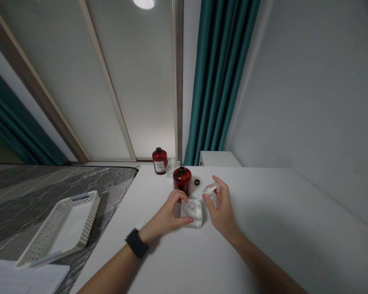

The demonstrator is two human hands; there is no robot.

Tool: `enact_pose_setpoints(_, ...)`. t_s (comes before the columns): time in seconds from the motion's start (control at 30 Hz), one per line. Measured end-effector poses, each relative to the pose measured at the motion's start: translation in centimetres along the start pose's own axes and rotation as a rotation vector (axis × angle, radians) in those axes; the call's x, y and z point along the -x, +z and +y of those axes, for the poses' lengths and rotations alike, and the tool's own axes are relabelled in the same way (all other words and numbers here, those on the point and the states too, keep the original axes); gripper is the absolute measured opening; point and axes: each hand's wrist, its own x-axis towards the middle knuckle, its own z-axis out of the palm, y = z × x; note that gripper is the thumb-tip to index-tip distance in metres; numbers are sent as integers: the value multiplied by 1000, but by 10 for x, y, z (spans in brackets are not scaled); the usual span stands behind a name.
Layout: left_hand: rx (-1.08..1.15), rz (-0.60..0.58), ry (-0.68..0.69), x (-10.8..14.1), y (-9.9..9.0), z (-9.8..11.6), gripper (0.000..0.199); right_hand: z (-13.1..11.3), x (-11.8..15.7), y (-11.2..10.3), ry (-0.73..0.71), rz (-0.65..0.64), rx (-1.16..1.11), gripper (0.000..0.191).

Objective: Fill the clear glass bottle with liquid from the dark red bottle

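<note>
My left hand [175, 212] grips the left side of a square clear bottle [196, 215] standing on the white table. The thumb lies along its near side and the fingers reach around its far side. Between the fingers of my right hand [221, 208] is a clear-white pump head [208, 190], tilted, its thin tube slanting down to the bottle's round mouth. Whether the tube tip is inside the mouth is hard to tell. Right behind stands an uncapped dark red bottle [182, 179]. Its likely black cap [197, 182] lies to the right of it.
Farther back stand a capped red bottle [159, 161] with a white label and clear glass bottles [172, 166]. Left of the table [263, 228], a white perforated basket [90, 216] and papers [27, 277] rest on a grey patterned surface. A white cabinet [219, 158] adjoins the far edge.
</note>
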Motion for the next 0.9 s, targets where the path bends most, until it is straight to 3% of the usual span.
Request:
enact_pose_setpoints(0.7, -14, -5, -4, 1, -1, 3, 38, -11, -7, -7, 102, -55, 138, 55)
enact_pose_setpoints(0.9, -19, -9, -4, 1, -2, 3, 38, -12, -6, -5, 72, -24, 130, 53)
